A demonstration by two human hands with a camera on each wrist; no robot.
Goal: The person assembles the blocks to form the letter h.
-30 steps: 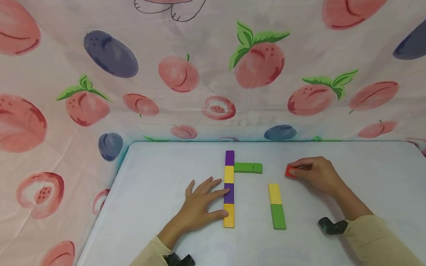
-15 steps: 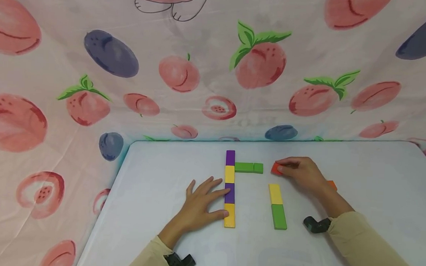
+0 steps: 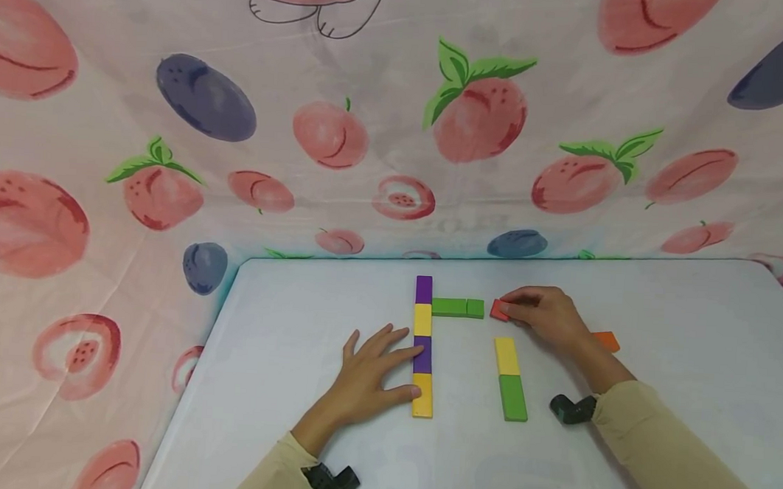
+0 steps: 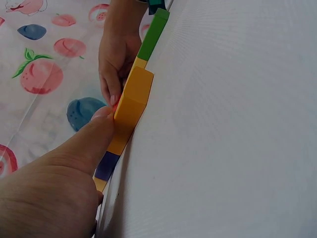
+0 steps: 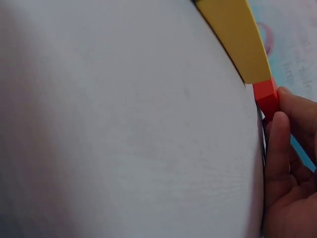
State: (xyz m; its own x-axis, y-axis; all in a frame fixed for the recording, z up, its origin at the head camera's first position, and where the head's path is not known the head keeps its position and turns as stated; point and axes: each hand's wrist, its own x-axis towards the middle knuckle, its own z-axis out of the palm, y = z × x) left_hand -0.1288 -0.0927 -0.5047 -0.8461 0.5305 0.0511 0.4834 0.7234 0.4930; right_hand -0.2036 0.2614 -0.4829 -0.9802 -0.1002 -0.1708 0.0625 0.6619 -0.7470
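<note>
My left hand [image 3: 367,383] lies with fingers spread beside a straight column of purple and yellow blocks. Its thumb touches the lowest yellow block [image 3: 423,397] and a fingertip rests on the lower purple block [image 3: 422,357]. Two green blocks [image 3: 451,307] extend rightward from the column's upper part. Between thumb and fingers, my right hand [image 3: 547,315] pinches a small red block [image 3: 498,310], just right of the green row and apart from it. In the right wrist view the red block [image 5: 266,96] shows at the fingertips, with a yellow block in front.
A yellow block [image 3: 507,356] and a green block [image 3: 512,398] stand end to end, slightly tilted, right of the column. An orange block [image 3: 607,341] lies partly behind the right wrist. Fruit-patterned cloth [image 3: 341,197] rises behind the white table [image 3: 296,291].
My right hand has moved left with the red block, bringing it close to the green row and turning it a little. The orange block has come into view. My left hand stays put.
</note>
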